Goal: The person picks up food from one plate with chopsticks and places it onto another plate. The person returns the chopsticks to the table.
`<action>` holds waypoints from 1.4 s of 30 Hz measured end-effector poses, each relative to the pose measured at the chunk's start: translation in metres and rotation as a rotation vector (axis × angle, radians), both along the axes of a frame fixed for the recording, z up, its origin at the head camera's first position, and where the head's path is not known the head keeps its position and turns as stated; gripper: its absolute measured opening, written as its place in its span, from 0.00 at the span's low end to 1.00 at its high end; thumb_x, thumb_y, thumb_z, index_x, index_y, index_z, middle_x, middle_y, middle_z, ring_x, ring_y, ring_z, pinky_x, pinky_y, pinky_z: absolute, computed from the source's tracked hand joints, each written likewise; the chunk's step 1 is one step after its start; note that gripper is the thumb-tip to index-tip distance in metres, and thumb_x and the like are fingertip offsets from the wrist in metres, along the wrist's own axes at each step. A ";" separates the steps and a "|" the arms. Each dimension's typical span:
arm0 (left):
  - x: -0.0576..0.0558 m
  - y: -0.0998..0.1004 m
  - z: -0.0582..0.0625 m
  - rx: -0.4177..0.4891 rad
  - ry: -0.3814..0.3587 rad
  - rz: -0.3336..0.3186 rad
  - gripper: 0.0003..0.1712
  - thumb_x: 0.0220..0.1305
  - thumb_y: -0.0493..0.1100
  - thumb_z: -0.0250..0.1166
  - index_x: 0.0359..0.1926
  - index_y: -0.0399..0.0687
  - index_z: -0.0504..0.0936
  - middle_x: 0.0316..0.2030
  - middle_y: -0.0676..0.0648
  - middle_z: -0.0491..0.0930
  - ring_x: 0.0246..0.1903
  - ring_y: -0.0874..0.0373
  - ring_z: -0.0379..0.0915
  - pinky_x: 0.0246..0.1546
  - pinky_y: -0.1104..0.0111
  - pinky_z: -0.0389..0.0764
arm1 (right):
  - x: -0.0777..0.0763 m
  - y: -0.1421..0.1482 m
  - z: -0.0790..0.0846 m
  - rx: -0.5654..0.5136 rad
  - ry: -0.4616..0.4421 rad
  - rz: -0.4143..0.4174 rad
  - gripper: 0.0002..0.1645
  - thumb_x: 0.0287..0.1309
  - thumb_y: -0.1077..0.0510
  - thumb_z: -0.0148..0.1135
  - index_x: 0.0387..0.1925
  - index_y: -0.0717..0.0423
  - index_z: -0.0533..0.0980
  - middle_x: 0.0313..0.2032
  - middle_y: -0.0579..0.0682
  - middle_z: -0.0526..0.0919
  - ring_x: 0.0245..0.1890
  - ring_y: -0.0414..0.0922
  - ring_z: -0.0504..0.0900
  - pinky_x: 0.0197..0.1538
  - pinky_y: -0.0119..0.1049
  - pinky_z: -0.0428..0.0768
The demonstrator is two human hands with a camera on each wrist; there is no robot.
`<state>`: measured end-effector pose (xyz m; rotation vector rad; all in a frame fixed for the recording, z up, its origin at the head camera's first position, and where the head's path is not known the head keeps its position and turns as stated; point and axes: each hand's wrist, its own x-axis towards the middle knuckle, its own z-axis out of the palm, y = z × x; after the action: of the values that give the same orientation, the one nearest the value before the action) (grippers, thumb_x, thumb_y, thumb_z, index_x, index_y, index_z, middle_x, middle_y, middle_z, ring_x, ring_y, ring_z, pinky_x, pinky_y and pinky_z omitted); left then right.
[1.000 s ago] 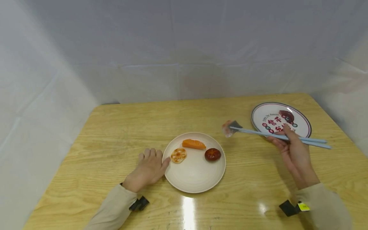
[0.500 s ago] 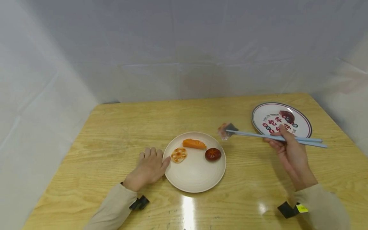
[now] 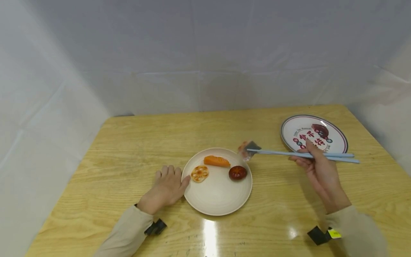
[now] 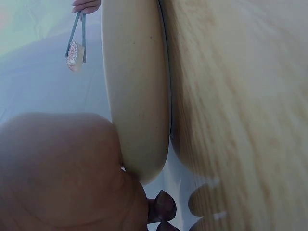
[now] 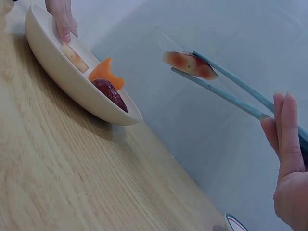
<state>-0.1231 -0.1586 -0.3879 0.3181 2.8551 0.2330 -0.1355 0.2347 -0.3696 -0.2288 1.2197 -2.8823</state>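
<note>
We hold the chopsticks (image 3: 273, 152) in the right hand (image 3: 324, 175), fingers and thumb gripping the shafts well back from the tips. The tips are set narrow and pinch the food piece (image 5: 190, 65), one stick on each side. The food piece is in the air, clear of the counter (image 3: 128, 142); in the head view it overlaps the far right rim of the cream plate (image 3: 215, 196), and the wrist views show it raised and not touching the plate.

The left hand (image 3: 165, 187) lies at the left side of the cream plate, thumb on the rim and fingers extended beside it. On the cream plate we find a lotus slice (image 3: 199, 174) nearest the thumb, an orange piece (image 3: 216, 161) towards the far side and a brown mushroom (image 3: 238, 173) at the right. The patterned plate (image 3: 290, 134) sits at the far right.

Handling notes: we judge the food piece light and fairly firm, possibly plastic, with a smooth surface that may slip or pivot between the thin tips. We recommend gripping it across its broad middle with even, moderate pressure. The cream plate looks rigid and is best steadied at its rim.
</note>
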 end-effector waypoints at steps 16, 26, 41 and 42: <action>0.001 -0.001 0.001 0.004 -0.003 0.002 0.21 0.75 0.53 0.43 0.35 0.39 0.66 0.32 0.42 0.60 0.35 0.45 0.54 0.38 0.56 0.55 | 0.004 -0.009 0.000 0.005 -0.042 0.038 0.27 0.74 0.60 0.41 0.28 0.67 0.83 0.24 0.62 0.84 0.28 0.49 0.87 0.33 0.32 0.81; 0.001 -0.001 -0.001 0.003 0.012 0.001 0.21 0.75 0.53 0.44 0.34 0.39 0.66 0.31 0.42 0.60 0.35 0.45 0.55 0.38 0.55 0.55 | 0.005 -0.016 -0.003 0.019 -0.059 0.075 0.26 0.74 0.60 0.41 0.28 0.67 0.82 0.25 0.60 0.85 0.29 0.48 0.87 0.35 0.30 0.80; 0.001 -0.001 0.001 -0.006 -0.012 0.005 0.21 0.75 0.53 0.43 0.35 0.39 0.65 0.32 0.42 0.60 0.35 0.45 0.54 0.38 0.56 0.54 | 0.009 -0.042 -0.009 0.231 -0.096 0.109 0.25 0.74 0.59 0.43 0.26 0.61 0.82 0.23 0.56 0.85 0.27 0.44 0.87 0.32 0.28 0.80; 0.001 -0.001 0.001 -0.006 -0.012 0.005 0.21 0.75 0.53 0.42 0.35 0.39 0.65 0.32 0.42 0.60 0.35 0.46 0.54 0.38 0.56 0.55 | 0.009 -0.044 -0.009 0.248 -0.105 0.110 0.25 0.74 0.58 0.43 0.26 0.60 0.82 0.23 0.55 0.85 0.27 0.43 0.87 0.32 0.28 0.80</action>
<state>-0.1224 -0.1596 -0.3869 0.3078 2.8448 0.2263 -0.1260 0.1906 -0.3788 -0.1347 1.4762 -2.5831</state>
